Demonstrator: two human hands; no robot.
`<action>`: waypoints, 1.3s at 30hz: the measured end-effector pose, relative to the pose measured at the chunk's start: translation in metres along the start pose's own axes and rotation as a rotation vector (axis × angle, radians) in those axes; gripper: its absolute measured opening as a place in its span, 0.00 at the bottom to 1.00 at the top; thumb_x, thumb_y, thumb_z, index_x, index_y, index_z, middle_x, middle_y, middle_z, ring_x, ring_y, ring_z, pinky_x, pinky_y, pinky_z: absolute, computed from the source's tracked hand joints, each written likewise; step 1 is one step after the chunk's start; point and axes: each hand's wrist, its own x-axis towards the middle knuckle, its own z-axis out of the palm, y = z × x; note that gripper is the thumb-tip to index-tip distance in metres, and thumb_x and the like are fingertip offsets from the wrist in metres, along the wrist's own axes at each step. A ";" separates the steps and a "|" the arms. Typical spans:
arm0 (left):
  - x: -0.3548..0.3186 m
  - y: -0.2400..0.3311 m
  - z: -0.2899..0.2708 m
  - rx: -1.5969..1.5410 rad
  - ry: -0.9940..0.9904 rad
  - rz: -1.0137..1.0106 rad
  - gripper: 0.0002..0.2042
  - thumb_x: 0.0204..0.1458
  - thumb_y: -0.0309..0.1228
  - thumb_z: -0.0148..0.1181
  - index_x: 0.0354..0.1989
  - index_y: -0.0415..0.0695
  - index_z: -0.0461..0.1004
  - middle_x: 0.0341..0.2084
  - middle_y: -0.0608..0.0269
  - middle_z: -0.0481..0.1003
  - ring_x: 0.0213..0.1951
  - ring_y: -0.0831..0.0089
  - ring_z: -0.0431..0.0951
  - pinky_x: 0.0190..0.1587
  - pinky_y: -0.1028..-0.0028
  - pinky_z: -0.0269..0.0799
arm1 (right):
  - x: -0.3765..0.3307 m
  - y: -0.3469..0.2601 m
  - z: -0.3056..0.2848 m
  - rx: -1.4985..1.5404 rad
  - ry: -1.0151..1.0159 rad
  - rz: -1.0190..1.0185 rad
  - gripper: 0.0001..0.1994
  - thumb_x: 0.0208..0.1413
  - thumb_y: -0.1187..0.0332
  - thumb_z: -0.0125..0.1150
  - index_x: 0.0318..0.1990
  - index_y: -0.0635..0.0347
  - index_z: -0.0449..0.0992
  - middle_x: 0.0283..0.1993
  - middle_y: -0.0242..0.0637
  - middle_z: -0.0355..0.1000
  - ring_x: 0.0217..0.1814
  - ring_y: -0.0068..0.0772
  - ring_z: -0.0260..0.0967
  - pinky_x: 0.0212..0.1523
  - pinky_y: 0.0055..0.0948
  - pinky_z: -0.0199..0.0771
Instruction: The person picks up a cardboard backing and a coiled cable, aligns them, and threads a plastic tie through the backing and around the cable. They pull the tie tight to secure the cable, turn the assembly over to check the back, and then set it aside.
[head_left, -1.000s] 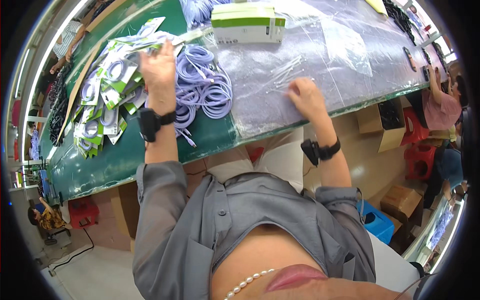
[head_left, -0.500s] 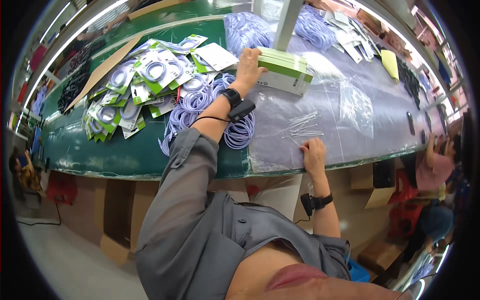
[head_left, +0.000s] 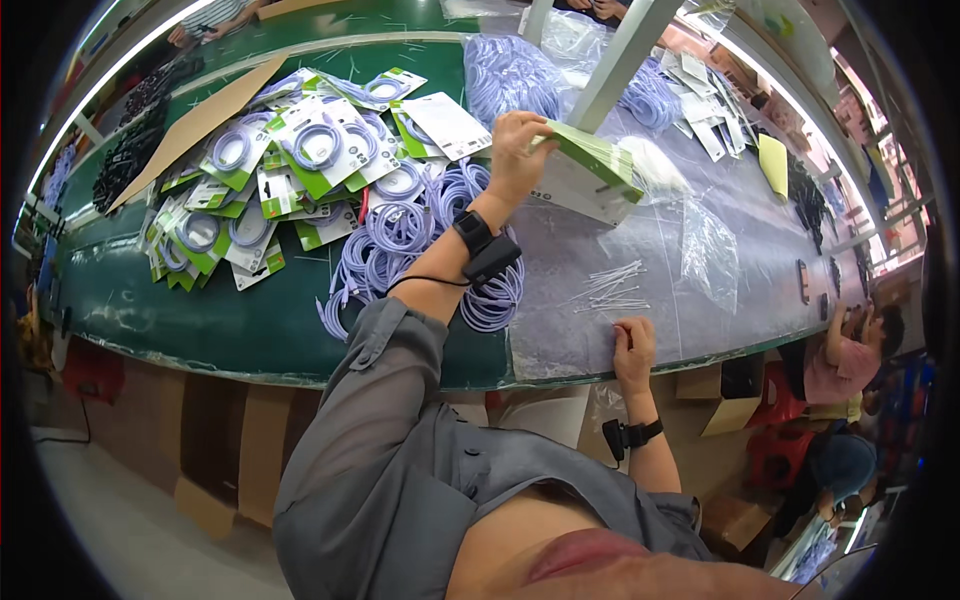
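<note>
My left hand [head_left: 519, 158] is closed on the left upper edge of a green-and-white packaging card [head_left: 590, 188] at the front of a stack of such cards; how many it grips is hidden. Close to the table's near edge, my right hand [head_left: 633, 348] has its fingers curled together, and what they hold, if anything, cannot be made out. Just beyond it lie several thin white cable ties [head_left: 612, 287]. Coiled lilac cables [head_left: 400, 228] are heaped under and beside my left forearm.
Left of the cables is a pile of carded cables [head_left: 318, 145], with a cardboard sheet [head_left: 195, 135] behind it. Bagged lilac cables [head_left: 512, 78], a metal post [head_left: 622, 66], clear plastic bags [head_left: 709, 250] and a yellow sheet [head_left: 773, 165] lie farther off. A co-worker in pink [head_left: 843, 368] is at the right.
My left hand has shifted its grip on the card stack, and the front card now leans differently. My right hand's fingers have drawn in, a little away from the cable ties. The view has shifted slightly.
</note>
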 end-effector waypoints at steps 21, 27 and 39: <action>0.001 0.055 0.005 -1.108 -0.101 -0.955 0.12 0.60 0.30 0.47 0.47 0.43 0.53 0.38 0.58 0.71 0.33 0.78 0.75 0.32 0.77 0.74 | 0.099 -0.051 0.005 0.795 0.130 0.383 0.04 0.52 0.78 0.60 0.34 0.60 0.73 0.43 0.35 0.69 0.44 0.24 0.68 0.47 0.21 0.67; -0.009 0.038 0.007 -0.676 -0.461 -0.705 0.10 0.57 0.24 0.50 0.46 0.44 0.61 0.23 0.69 0.70 0.23 0.88 0.62 0.23 0.82 0.54 | 0.117 -0.045 0.017 1.218 0.212 0.504 0.03 0.54 0.72 0.60 0.34 0.58 0.73 0.45 0.37 0.70 0.43 0.23 0.68 0.45 0.24 0.69; -0.041 0.013 0.017 -0.617 -0.853 -0.920 0.12 0.54 0.29 0.56 0.44 0.39 0.64 0.35 0.61 0.74 0.32 0.79 0.74 0.29 0.80 0.70 | 0.086 -0.037 0.012 1.053 -0.026 0.643 0.05 0.60 0.71 0.51 0.38 0.62 0.70 0.30 0.29 0.66 0.26 0.16 0.64 0.25 0.15 0.65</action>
